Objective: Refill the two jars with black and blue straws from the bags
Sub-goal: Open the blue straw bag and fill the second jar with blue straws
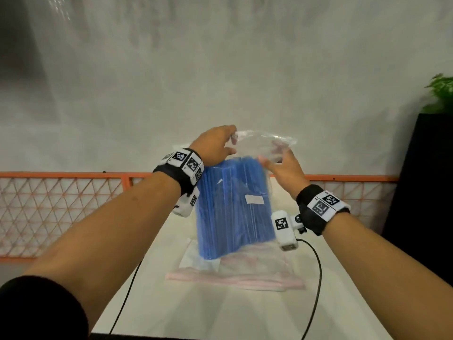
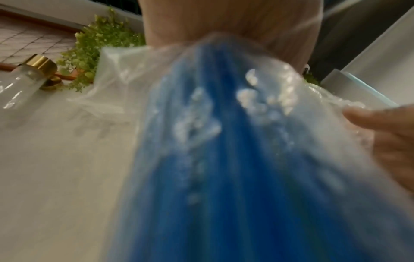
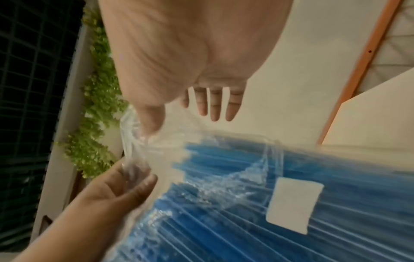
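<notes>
Green plant (image 1: 441,93) above orange mesh fence (image 1: 61,207).

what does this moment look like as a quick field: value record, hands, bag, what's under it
held item: clear bag of blue straws, lifted upright above the table
left hand: pinches the bag's top edge
right hand: thumb pinches the top edge, other fingers straight
bag mouth: being worked at, cannot tell if open
under it: flat bag of pale pink straws on the table
jar: gold-capped glass jar, left wrist view only
</notes>
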{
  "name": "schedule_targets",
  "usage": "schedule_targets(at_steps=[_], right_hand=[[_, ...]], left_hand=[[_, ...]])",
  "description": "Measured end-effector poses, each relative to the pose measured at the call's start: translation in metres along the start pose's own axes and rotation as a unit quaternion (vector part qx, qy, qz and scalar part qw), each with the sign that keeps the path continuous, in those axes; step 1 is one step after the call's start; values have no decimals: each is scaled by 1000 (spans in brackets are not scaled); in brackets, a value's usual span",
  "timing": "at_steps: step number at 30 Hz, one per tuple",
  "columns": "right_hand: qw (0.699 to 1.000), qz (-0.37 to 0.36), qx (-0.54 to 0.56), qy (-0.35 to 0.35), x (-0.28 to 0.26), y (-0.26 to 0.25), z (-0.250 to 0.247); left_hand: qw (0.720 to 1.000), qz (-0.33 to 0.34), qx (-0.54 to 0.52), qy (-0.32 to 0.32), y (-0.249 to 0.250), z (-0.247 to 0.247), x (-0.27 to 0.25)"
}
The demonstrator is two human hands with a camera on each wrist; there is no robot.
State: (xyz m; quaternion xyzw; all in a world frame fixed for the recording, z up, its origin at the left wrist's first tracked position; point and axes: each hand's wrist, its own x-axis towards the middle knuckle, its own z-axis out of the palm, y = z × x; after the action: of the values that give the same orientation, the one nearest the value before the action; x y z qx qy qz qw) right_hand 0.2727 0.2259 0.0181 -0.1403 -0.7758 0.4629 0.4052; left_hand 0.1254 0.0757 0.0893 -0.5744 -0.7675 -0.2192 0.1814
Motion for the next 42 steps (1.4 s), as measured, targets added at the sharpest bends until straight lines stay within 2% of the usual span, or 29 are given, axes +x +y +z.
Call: schedule_targets(at_steps=[2,5,9,11,15,18,25,30,34,38,42], right_hand=[[998,-9,52,46,4,-5,-10],[989,-60,44,127,13,-12,-23],[980,-95,-2,172,28,-22,-29],[977,-103,2,184,34,-28,-27],[977,-115,-24,177,41,-34,-24],[976,-117,-40,179,43,-36,-22],[970,-90,-12,226,52,-45,-24],[960,-59,47,269,55,-47,-35],[960,-40,82,265,56,-46,-34],[965,-33,86,246,55,-41,-30],[968,-39,54,241,56,-33,-36]], left_hand=[[999,-4,1,42,2,0,3],[996,-10,3,94,10,-7,12],[990,66,-74,100,42,-9,25],[986,77,-112,95,62,-3,34],[981,11,-132,144,80,14,50],[981,-12,-98,164,78,19,54],[977,-38,-13,208,30,-6,35],[950,-92,93,282,-35,-38,3],[951,-114,62,279,-62,-42,-9],[960,-95,11,264,-70,-39,-13],[968,-50,-67,237,-78,-38,-19]])
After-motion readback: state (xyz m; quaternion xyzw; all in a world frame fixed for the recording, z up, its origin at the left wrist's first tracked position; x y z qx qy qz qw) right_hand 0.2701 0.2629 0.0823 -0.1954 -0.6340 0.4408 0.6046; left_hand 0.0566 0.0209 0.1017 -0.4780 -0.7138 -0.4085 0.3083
